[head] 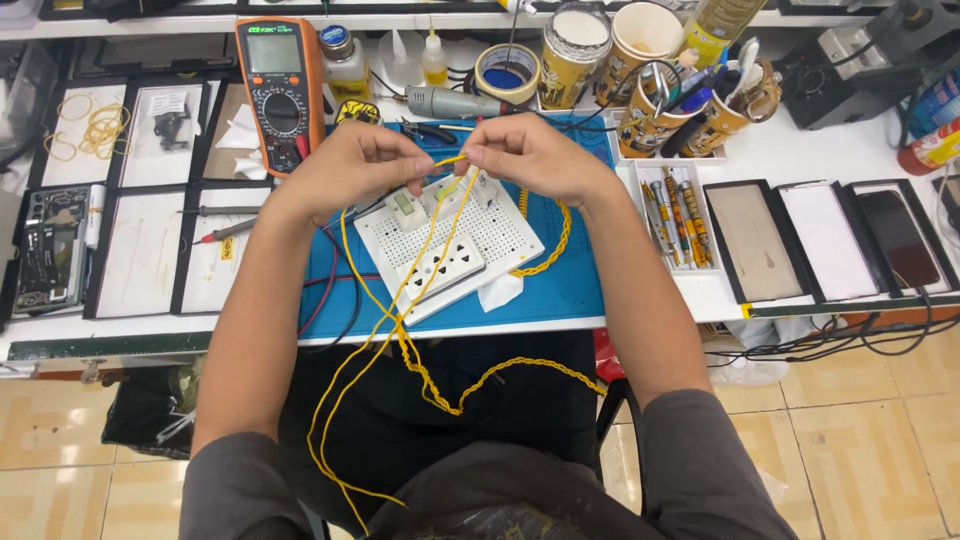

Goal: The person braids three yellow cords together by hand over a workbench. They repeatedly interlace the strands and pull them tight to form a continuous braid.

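1. Nearest the camera, loose loops of yellow wire (400, 340) hung off the worktop (820, 160) edge over my dark lap, part of it twisted into a braid.
2. Both my hands met above a white socket panel (450, 240) that lay on a blue mat (560, 280).
3. My left hand (360, 165) had its grip pinched shut on the yellow wire, fingers curled, wrist bent inward.
4. My right hand (530, 155) was clamped on the same wire just beside the left, knuckles up.
5. An orange-cased meter (280, 90) stood behind my left hand.
6. Round tins and paper cups (650, 110) with yellow patterned labels held tools at the back right.
7. Flat black-framed trays (820, 240) lay in a row to the right; others lay to the left.
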